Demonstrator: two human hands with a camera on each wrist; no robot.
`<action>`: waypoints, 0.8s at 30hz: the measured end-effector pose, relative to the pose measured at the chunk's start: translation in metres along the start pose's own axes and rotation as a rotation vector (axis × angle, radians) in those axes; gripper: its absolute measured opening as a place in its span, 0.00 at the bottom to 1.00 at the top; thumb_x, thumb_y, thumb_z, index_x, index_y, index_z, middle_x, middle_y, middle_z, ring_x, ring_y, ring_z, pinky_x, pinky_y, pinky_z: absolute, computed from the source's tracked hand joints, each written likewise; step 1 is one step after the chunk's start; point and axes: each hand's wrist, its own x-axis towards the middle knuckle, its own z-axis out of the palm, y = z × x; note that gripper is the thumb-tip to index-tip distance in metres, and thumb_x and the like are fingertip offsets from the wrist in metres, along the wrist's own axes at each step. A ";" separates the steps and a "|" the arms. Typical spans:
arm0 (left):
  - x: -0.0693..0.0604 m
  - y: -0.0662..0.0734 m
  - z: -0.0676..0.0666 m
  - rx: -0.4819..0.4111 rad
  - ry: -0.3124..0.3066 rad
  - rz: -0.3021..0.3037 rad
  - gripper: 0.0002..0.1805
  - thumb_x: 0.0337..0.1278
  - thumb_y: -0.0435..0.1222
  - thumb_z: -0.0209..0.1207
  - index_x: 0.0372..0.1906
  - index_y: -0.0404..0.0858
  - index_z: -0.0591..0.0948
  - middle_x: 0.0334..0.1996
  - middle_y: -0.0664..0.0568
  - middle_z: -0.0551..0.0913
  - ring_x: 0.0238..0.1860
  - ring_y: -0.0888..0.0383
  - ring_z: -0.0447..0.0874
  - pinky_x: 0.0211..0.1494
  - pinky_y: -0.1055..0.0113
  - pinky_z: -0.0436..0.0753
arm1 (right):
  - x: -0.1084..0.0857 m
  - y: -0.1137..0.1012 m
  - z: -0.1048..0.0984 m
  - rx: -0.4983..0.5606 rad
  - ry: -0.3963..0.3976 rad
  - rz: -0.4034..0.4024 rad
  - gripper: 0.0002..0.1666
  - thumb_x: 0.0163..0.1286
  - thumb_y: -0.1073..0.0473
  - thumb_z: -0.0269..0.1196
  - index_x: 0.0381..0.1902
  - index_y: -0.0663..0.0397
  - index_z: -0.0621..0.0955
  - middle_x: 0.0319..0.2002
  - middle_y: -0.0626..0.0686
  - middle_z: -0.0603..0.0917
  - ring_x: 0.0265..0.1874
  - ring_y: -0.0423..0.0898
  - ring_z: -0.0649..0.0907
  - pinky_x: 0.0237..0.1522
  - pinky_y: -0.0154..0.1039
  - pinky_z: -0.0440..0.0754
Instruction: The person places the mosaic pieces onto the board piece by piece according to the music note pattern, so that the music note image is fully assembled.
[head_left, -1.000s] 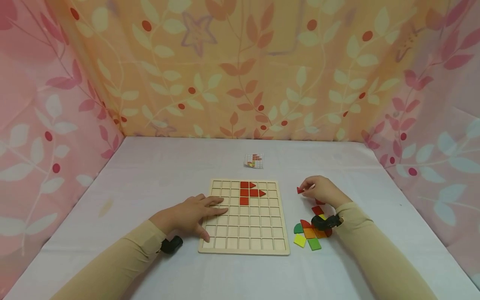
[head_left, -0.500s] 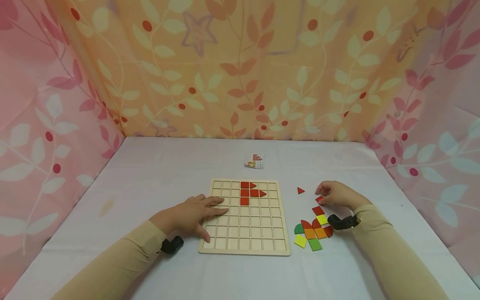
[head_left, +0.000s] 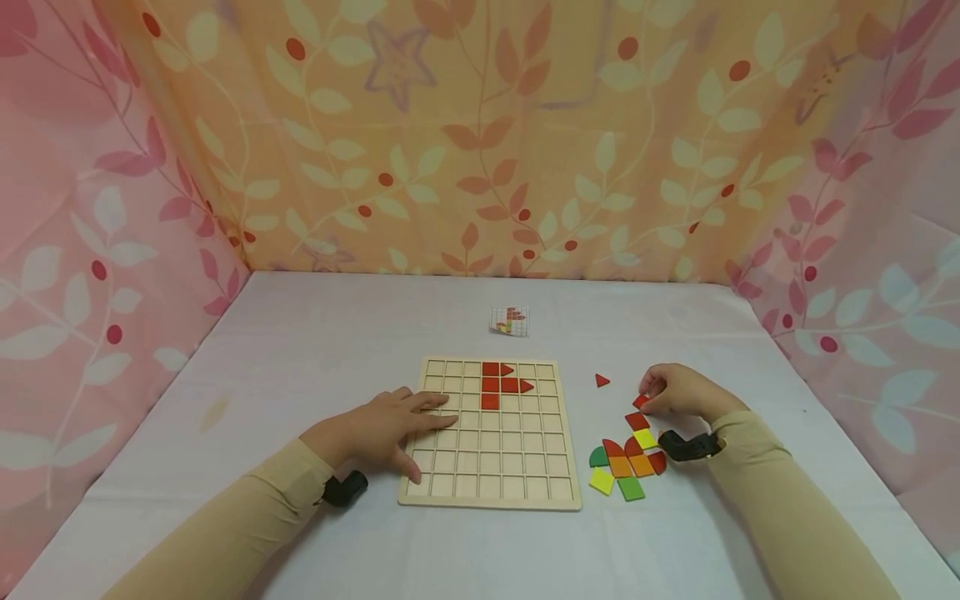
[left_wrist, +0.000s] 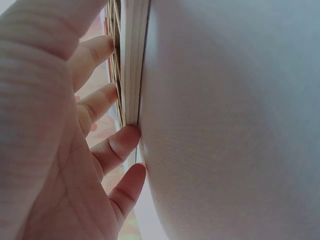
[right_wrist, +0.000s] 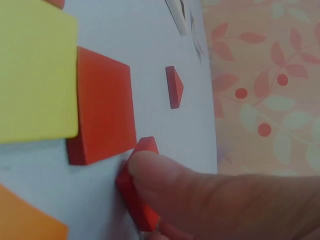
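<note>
My left hand [head_left: 382, 427] rests with spread fingers on the left side of a wooden grid board [head_left: 487, 492]. In the left wrist view its fingertips touch the board's edge [left_wrist: 132, 65]. Several red tiles [head_left: 490, 385], squares and triangles, sit in the board's upper cells. Right of the board, my right hand [head_left: 682, 390] pinches a small red tile [right_wrist: 137, 195] between thumb and fingers; they partly hide its shape. Just beside it lies a red square tile [right_wrist: 105, 102], with a yellow square tile [right_wrist: 35, 75] adjoining. A loose red triangle tile [head_left: 602, 381] lies left of that hand.
Orange [head_left: 618, 467], green square [head_left: 631, 488] and other coloured tiles lie in a cluster on the white cloth, right of the board. A small printed card [head_left: 509, 321] with a grid pattern stands behind the board. Floral curtains [head_left: 480, 142] enclose the table's back and sides.
My right hand has let go of the red triangle, which now lies on the table. It has shifted right and taken hold of another red tile. The left hand stays put.
</note>
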 end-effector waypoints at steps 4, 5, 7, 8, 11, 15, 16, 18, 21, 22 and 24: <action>-0.001 0.000 0.000 0.002 -0.006 -0.009 0.51 0.31 0.71 0.52 0.69 0.63 0.54 0.71 0.58 0.47 0.66 0.48 0.52 0.62 0.48 0.56 | -0.002 -0.003 0.000 -0.006 0.002 -0.001 0.16 0.51 0.57 0.71 0.33 0.56 0.77 0.27 0.52 0.76 0.30 0.48 0.72 0.31 0.38 0.71; -0.001 0.000 -0.001 0.002 -0.007 -0.011 0.51 0.31 0.71 0.52 0.69 0.63 0.54 0.71 0.58 0.47 0.66 0.47 0.51 0.62 0.47 0.55 | -0.003 -0.004 0.000 -0.006 0.001 -0.002 0.16 0.51 0.57 0.71 0.33 0.56 0.77 0.27 0.52 0.76 0.30 0.48 0.72 0.31 0.38 0.71; -0.001 0.001 -0.001 0.000 -0.010 -0.014 0.51 0.32 0.70 0.52 0.69 0.63 0.54 0.71 0.58 0.47 0.67 0.46 0.50 0.63 0.47 0.54 | -0.004 -0.006 0.000 -0.003 -0.001 -0.001 0.16 0.51 0.57 0.70 0.33 0.56 0.76 0.27 0.52 0.76 0.30 0.48 0.72 0.31 0.38 0.71; -0.001 0.001 -0.001 -0.002 -0.010 -0.015 0.51 0.32 0.70 0.53 0.69 0.62 0.54 0.71 0.58 0.47 0.67 0.45 0.50 0.63 0.46 0.54 | -0.004 -0.007 0.000 -0.002 -0.003 -0.001 0.15 0.51 0.58 0.70 0.33 0.56 0.76 0.27 0.52 0.75 0.30 0.48 0.72 0.31 0.38 0.71; -0.001 0.001 -0.001 -0.003 -0.009 -0.015 0.51 0.32 0.70 0.53 0.69 0.62 0.54 0.71 0.58 0.47 0.67 0.45 0.50 0.63 0.46 0.54 | -0.005 -0.009 0.000 0.001 -0.009 -0.001 0.13 0.52 0.59 0.69 0.31 0.56 0.76 0.25 0.52 0.75 0.28 0.48 0.72 0.30 0.38 0.70; -0.001 0.000 0.000 0.000 -0.006 -0.009 0.51 0.32 0.71 0.52 0.69 0.62 0.54 0.71 0.58 0.48 0.66 0.47 0.51 0.62 0.47 0.55 | -0.003 -0.011 -0.001 -0.002 -0.023 -0.010 0.10 0.54 0.58 0.68 0.28 0.55 0.78 0.23 0.51 0.76 0.28 0.48 0.72 0.31 0.39 0.69; 0.000 0.000 0.001 0.000 -0.006 -0.008 0.51 0.32 0.71 0.52 0.69 0.62 0.54 0.71 0.58 0.48 0.66 0.48 0.52 0.62 0.47 0.55 | -0.003 -0.012 -0.001 -0.005 -0.024 -0.015 0.09 0.54 0.57 0.68 0.28 0.55 0.79 0.23 0.50 0.77 0.28 0.48 0.72 0.31 0.39 0.69; 0.000 -0.001 0.001 0.002 -0.005 -0.003 0.51 0.32 0.71 0.52 0.69 0.62 0.54 0.71 0.57 0.48 0.66 0.48 0.52 0.62 0.47 0.56 | -0.001 -0.016 -0.002 -0.004 -0.021 -0.020 0.09 0.55 0.55 0.68 0.27 0.53 0.81 0.23 0.50 0.78 0.28 0.48 0.72 0.31 0.39 0.68; 0.000 0.000 0.000 0.005 -0.007 -0.003 0.51 0.32 0.71 0.52 0.69 0.61 0.54 0.71 0.57 0.48 0.66 0.47 0.52 0.62 0.47 0.56 | 0.001 -0.027 -0.004 0.018 -0.019 -0.030 0.08 0.56 0.54 0.67 0.28 0.52 0.82 0.25 0.51 0.80 0.29 0.49 0.73 0.31 0.39 0.69; 0.000 0.000 0.000 0.005 -0.007 -0.004 0.51 0.32 0.71 0.52 0.69 0.61 0.54 0.71 0.57 0.48 0.66 0.47 0.52 0.62 0.47 0.55 | 0.002 -0.031 -0.005 0.026 -0.016 -0.033 0.08 0.56 0.54 0.67 0.29 0.52 0.83 0.26 0.51 0.80 0.29 0.49 0.73 0.31 0.39 0.71; -0.001 0.001 -0.001 0.005 -0.010 -0.010 0.51 0.32 0.70 0.53 0.69 0.62 0.54 0.71 0.57 0.47 0.67 0.46 0.51 0.62 0.47 0.55 | 0.004 -0.039 -0.005 0.045 -0.014 -0.043 0.07 0.57 0.56 0.66 0.30 0.53 0.83 0.27 0.51 0.82 0.29 0.49 0.74 0.33 0.41 0.73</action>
